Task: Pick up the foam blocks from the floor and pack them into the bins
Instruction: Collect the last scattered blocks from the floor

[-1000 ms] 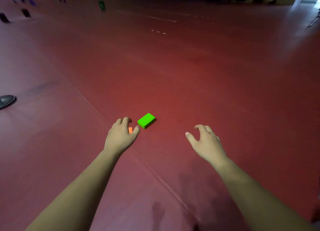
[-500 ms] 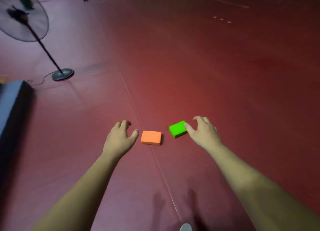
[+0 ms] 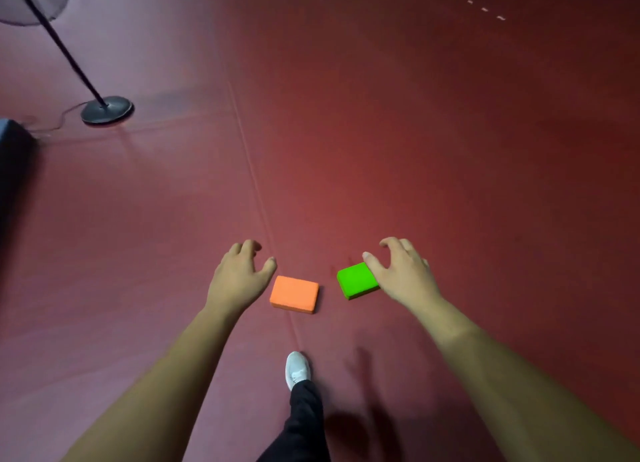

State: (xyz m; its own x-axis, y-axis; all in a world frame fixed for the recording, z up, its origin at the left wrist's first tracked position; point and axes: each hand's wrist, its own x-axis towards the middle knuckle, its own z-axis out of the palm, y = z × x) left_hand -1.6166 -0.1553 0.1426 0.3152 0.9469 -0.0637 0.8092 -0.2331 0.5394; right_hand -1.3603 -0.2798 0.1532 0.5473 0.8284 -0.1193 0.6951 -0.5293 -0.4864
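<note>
Two foam blocks lie flat on the red floor [image 3: 398,150], close together but apart. No bin is identifiable in the head view, and a dark blue-grey object [image 3: 10,136] at the left edge is too cropped to name. The orange block [image 3: 294,294] sits on the floor seam [image 3: 250,165], with its long axis running roughly left-right across the view. The green block [image 3: 356,282] lies just to its right, a bare strip of floor between them, and its long axis is also roughly left-right. The left hand [image 3: 239,278] is just left of the orange block with its thumb pointing at the near-left corner. Its fingers are loosely spread and hold nothing, and a gap to the block is visible. The right hand [image 3: 403,275] is spread wide with arched fingers over the right end of the green block, covering that end. I cannot tell whether it is touching the block, but no grip has closed. Judgement: each hand has its own nearest block, left to orange and right to green. The right hand is further along. The left hand needs a short move to its right, then a thumb-and-finger span across the short side. A white shoe [image 3: 297,370] stands behind the blocks. A fan stand base [image 3: 106,109] sits well away at far left.
</note>
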